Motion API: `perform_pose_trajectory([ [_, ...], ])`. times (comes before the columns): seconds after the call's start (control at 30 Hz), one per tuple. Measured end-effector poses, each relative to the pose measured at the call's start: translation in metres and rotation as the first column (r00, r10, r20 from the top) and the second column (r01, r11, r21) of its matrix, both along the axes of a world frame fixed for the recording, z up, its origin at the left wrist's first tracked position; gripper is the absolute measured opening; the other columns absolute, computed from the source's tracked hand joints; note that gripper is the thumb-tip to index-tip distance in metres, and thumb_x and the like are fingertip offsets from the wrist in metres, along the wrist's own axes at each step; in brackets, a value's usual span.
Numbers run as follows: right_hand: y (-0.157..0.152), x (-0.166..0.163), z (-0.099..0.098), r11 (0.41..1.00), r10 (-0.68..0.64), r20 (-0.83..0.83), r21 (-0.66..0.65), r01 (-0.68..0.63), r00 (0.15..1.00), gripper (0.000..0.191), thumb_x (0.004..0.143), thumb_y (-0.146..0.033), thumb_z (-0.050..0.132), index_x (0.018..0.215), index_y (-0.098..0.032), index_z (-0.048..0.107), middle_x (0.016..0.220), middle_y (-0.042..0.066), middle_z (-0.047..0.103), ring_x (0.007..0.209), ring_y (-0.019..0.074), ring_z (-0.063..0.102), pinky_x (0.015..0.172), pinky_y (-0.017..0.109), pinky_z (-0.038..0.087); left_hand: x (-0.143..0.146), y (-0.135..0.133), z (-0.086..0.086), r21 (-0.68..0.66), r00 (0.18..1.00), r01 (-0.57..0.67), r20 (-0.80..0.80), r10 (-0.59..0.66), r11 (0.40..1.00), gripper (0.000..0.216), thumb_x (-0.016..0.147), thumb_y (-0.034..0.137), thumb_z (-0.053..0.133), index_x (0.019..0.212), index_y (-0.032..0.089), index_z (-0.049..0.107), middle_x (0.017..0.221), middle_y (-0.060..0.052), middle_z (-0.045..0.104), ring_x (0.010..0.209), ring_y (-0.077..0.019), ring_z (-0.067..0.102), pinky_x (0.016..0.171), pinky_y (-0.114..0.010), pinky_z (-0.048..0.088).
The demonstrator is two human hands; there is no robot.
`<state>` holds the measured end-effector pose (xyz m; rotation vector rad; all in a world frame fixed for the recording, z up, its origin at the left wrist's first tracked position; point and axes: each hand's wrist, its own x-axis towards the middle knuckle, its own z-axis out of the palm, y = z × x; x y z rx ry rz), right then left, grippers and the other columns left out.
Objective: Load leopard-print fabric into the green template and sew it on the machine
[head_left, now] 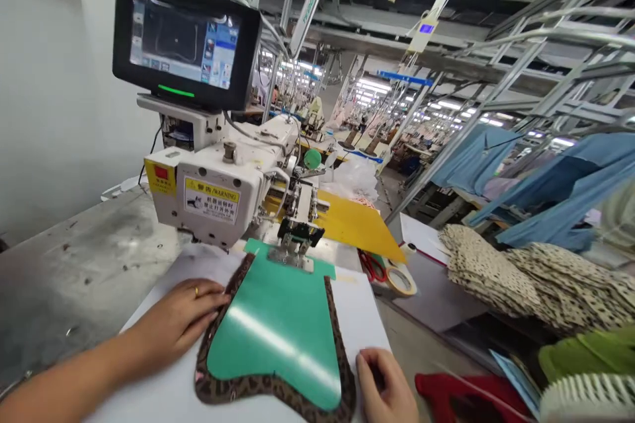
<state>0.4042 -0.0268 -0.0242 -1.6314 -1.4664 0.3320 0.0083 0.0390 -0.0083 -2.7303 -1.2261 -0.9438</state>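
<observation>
A glossy green template (278, 330) lies on a leopard-print fabric piece (342, 350) that shows as a brown border around it. Both rest on a white board (357, 307) under the presser foot (296, 238) of a white sewing machine (218, 195). My left hand (176, 320), with a ring on one finger, lies flat with its fingertips on the fabric's left edge. My right hand (387, 386) rests at the fabric's lower right corner, fingers curled on the white board beside the border.
A black touchscreen (183, 39) stands above the machine. A yellow plate (354, 221), red scissors (370, 266) and a tape roll (401, 277) lie right of the needle. Stacked leopard-print pieces (526, 277) sit far right, blue garments (555, 178) hang behind. Grey metal tabletop (79, 264) at left.
</observation>
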Motion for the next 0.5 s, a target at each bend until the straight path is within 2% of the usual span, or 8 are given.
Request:
perform_pose_trajectory([
  [0.1, -0.002, -0.003, 0.013, 0.998, -0.049, 0.014, -0.046, 0.05, 0.999, 0.034, 0.08, -0.052, 0.055, 0.069, -0.022, 0.063, 0.072, 0.006, 0.065, 0.071, 0.0246, 0.06, 0.064, 0.034, 0.046, -0.001, 0.002, 0.001, -0.074, 1.0, 0.021, -0.019, -0.022, 0.997, 0.034, 0.097, 0.028, 0.045, 0.117, 0.03, 0.072, 0.116, -0.007, 0.071, 0.105, -0.0216, 0.067, 0.093, -0.035, 0.055],
  [0.23, -0.001, -0.007, 0.013, 0.993, -0.076, 0.013, -0.09, 0.077, 0.997, 0.03, 0.077, -0.05, 0.054, 0.07, -0.022, 0.06, 0.074, 0.007, 0.064, 0.072, 0.0247, 0.057, 0.069, 0.036, 0.043, -0.001, 0.003, -0.005, -0.151, 0.998, 0.003, -0.055, -0.011, 0.988, 0.033, 0.097, 0.032, 0.045, 0.116, 0.026, 0.073, 0.118, -0.009, 0.07, 0.108, -0.0238, 0.066, 0.097, -0.039, 0.053],
  [0.5, 0.0, -0.013, 0.014, 0.997, -0.071, -0.022, 0.013, 0.071, 0.997, 0.025, 0.076, -0.045, 0.052, 0.065, -0.023, 0.055, 0.069, 0.004, 0.059, 0.069, 0.0225, 0.054, 0.066, 0.035, 0.041, 0.0, -0.002, 0.004, -0.089, 0.991, -0.031, -0.133, 0.019, 0.996, 0.036, 0.096, 0.031, 0.043, 0.113, 0.025, 0.073, 0.117, -0.009, 0.07, 0.105, -0.0234, 0.068, 0.094, -0.037, 0.053],
])
